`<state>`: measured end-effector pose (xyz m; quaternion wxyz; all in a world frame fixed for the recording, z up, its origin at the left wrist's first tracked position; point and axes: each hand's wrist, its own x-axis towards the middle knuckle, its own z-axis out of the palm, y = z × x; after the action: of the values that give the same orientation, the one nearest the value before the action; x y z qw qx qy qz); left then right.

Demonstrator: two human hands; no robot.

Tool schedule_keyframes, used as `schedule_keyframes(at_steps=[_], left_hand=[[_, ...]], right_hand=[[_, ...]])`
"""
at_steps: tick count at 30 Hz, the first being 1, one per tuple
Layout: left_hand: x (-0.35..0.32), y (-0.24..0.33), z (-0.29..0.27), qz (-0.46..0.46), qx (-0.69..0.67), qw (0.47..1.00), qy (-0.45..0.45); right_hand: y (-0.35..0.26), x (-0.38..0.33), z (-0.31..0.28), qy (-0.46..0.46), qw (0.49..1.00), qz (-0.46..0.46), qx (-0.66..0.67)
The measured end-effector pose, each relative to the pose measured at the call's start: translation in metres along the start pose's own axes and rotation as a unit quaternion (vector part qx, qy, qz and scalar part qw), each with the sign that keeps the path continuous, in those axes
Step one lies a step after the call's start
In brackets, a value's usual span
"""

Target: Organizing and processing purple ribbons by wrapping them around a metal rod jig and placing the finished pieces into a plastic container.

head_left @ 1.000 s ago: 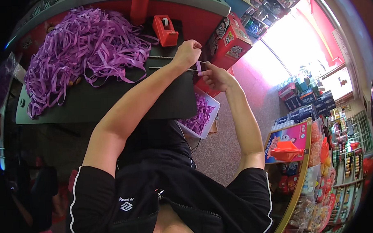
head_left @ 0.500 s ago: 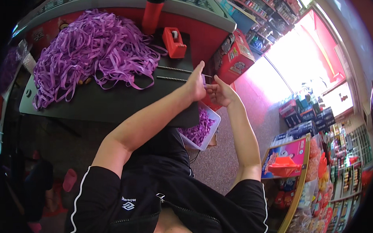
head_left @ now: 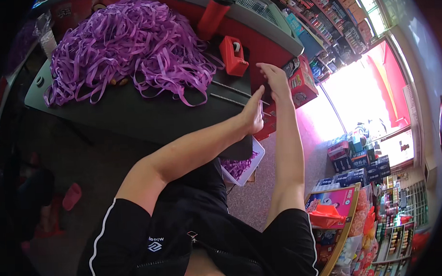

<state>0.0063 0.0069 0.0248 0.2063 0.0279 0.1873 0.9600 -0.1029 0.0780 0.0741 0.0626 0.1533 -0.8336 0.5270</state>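
Note:
My left hand [head_left: 252, 114] is beside the table's right end, seen edge-on and held flat with a digit stretched upward; some of its fingers are hidden. Two thin metal rods [head_left: 228, 99] stick out past the table edge and run behind this hand. Farther up, my right hand [head_left: 276, 81] is lifted beyond the rod ends, its fingers stretched leftward and nothing visible in them. A big heap of purple ribbon loops [head_left: 130, 48] covers much of the dark table [head_left: 157, 113]. Below the table's right end, a white plastic bin [head_left: 257, 158] contains more purple ribbon.
A red tape dispenser [head_left: 234, 57] and a red tumbler [head_left: 216, 17] with a black lid stand right of the heap. Behind my right hand is a red carton [head_left: 302, 81]. Stacked boxes [head_left: 358, 157] and a shelf with packaged goods [head_left: 353, 230] are on the right. A pink slipper [head_left: 72, 196] lies lower left.
My hands were close together beyond the table edge; now they are apart, the right one raised higher and farther away. The whole view has shifted, with the table appearing farther right.

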Motion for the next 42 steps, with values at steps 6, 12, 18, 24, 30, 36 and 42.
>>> schedule_keyframes(at_steps=[6, 12, 18, 24, 30, 36, 42], left_hand=[[0.019, -0.006, -0.015, -0.018, -0.087, 0.993, -0.081], [0.016, -0.005, -0.019, -0.01, -0.13, 0.988, -0.083], [-0.002, 0.002, -0.005, -0.026, -0.081, 0.996, -0.027], [0.002, 0.004, -0.009, -0.002, -0.018, 1.0, 0.012], [0.007, -0.003, -0.006, -0.005, -0.014, 1.0, 0.028], [0.013, 0.001, -0.015, 0.038, -0.083, 0.996, -0.018], [-0.003, 0.006, -0.002, -0.007, -0.12, 0.993, -0.022]], right_hand=[[0.015, 0.09, 0.048, -0.045, 0.988, 0.128, -0.068], [0.017, 0.098, 0.052, -0.086, 0.971, 0.222, -0.02], [-0.005, 0.08, 0.036, -0.074, 0.95, 0.302, 0.018], [-0.021, 0.062, 0.023, -0.088, 0.954, 0.276, 0.07], [0.007, 0.042, 0.012, -0.126, 0.944, 0.29, 0.09], [0.01, 0.034, 0.036, -0.128, 0.955, 0.256, 0.082], [0.019, 0.027, 0.038, -0.064, 0.961, 0.238, 0.123]])
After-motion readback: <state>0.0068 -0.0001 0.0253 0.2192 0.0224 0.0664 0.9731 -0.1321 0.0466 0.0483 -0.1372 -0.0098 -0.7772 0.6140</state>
